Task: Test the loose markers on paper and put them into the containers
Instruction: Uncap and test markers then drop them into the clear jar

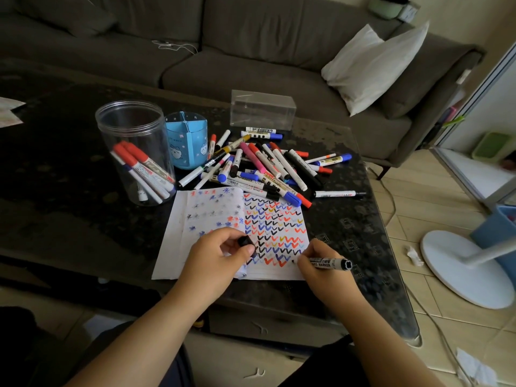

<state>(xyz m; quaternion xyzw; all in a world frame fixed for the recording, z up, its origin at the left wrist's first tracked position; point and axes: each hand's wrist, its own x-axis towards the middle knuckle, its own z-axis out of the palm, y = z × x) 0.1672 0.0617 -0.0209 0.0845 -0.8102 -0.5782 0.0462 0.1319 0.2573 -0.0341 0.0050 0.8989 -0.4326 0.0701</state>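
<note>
An open notebook (279, 270) full of coloured check marks lies on the dark table (69, 219). My right hand (318, 265) grips a black board marker (331, 263), its tip touching the page's lower right. My left hand (215, 255) rests on the notebook and pinches the marker's black cap (245, 241). Behind the notebook sprawls a pile of loose markers (268, 166) in red, blue, black, pink and yellow. A clear round jar (134, 124) at the left holds several red and blue markers. Next to it stands a blue pen holder (186, 141).
A clear rectangular box (262, 108) stands behind the pile. A grey sofa (251, 51) with a white pillow (374, 65) runs along the table's far side. On the tiled floor to the right stand a white fan base (458, 272) and a blue bin (499, 233).
</note>
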